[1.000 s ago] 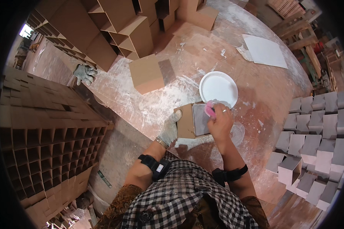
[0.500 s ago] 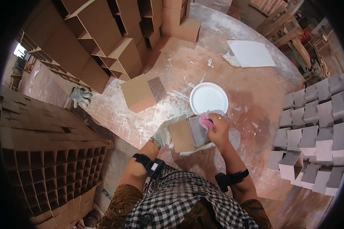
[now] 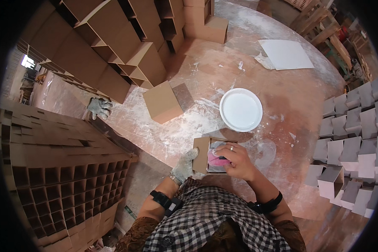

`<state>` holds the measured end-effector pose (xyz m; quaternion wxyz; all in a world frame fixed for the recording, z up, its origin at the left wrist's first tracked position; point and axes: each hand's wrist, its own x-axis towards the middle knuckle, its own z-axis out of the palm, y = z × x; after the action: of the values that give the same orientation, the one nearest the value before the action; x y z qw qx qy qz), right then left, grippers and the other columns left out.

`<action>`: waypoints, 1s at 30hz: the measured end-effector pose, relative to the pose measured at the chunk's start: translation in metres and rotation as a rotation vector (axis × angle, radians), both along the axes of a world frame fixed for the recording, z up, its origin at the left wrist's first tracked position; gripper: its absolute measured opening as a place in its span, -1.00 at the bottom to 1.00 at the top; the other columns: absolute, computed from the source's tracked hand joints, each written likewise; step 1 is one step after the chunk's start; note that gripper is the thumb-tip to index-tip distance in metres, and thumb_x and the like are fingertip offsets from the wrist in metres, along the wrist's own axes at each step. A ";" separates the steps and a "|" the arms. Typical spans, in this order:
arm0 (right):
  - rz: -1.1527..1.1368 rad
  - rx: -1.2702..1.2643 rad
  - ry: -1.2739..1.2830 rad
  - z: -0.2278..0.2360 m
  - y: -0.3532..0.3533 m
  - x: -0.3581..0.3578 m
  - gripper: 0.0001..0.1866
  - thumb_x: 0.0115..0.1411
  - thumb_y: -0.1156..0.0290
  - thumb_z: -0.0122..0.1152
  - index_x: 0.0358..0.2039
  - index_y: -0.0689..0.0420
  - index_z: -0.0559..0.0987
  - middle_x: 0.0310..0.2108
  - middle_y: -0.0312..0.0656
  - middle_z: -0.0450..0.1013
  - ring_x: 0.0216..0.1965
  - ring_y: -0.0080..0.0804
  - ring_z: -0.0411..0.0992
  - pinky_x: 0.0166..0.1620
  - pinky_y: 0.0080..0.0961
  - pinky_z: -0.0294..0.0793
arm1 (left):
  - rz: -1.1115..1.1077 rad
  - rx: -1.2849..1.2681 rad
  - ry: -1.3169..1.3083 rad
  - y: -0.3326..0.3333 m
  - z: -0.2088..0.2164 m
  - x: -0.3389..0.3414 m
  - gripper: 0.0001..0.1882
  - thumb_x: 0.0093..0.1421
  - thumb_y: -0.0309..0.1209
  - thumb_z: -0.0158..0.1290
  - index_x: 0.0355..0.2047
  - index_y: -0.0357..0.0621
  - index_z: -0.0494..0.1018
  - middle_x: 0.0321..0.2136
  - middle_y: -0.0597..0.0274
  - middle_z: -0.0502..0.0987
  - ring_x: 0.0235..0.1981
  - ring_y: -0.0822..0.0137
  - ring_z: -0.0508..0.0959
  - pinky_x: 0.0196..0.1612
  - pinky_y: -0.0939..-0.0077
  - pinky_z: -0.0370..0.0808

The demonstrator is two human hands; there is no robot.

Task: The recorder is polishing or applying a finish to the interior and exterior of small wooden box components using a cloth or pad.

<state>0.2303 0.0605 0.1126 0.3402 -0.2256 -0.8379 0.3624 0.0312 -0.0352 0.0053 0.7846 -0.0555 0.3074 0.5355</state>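
Observation:
A small brown cardboard box (image 3: pixel 200 155) stands on the table close in front of me. My left hand (image 3: pixel 184 164), in a whitish, stained work glove, grips the box at its left side. A pink sponge (image 3: pixel 214 158) is pinched in my bare right hand (image 3: pixel 240 161), which wears a ring. The sponge presses against the greyish, wet-looking face of the box, partly covering it. Just beyond the box sits a round white tub (image 3: pixel 241 110) with white content.
Another brown box (image 3: pixel 163 102) lies ahead to the left, below stacked open boxes (image 3: pixel 110 31). A grey glove (image 3: pixel 99 108) lies at the table's left edge. Many-celled cardboard stacks (image 3: pixel 67 180) stand left. Grey-faced boxes (image 3: pixel 350 151) fill the right. A white sheet (image 3: pixel 286 54) lies far right.
The box has turned upright and come slightly nearer to me. My right hand has moved from its far edge down onto its face with the sponge; my left hand now grips its side.

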 end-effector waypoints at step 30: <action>-0.609 -0.615 -0.458 -0.017 -0.047 0.048 -0.76 -0.06 0.36 0.27 -0.39 0.22 0.54 -0.48 0.10 0.49 -0.38 0.05 0.49 -0.33 -0.23 0.43 | 0.184 -0.051 0.054 -0.015 -0.006 0.025 -0.72 0.23 -0.36 0.06 -0.08 -0.19 0.40 -0.24 0.18 0.53 -0.25 0.30 0.58 -0.19 0.36 0.61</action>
<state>0.2780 0.0138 0.0953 0.1553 -0.6243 -0.6414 0.4181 0.0561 -0.0498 -0.0008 0.7218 -0.0892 0.3356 0.5987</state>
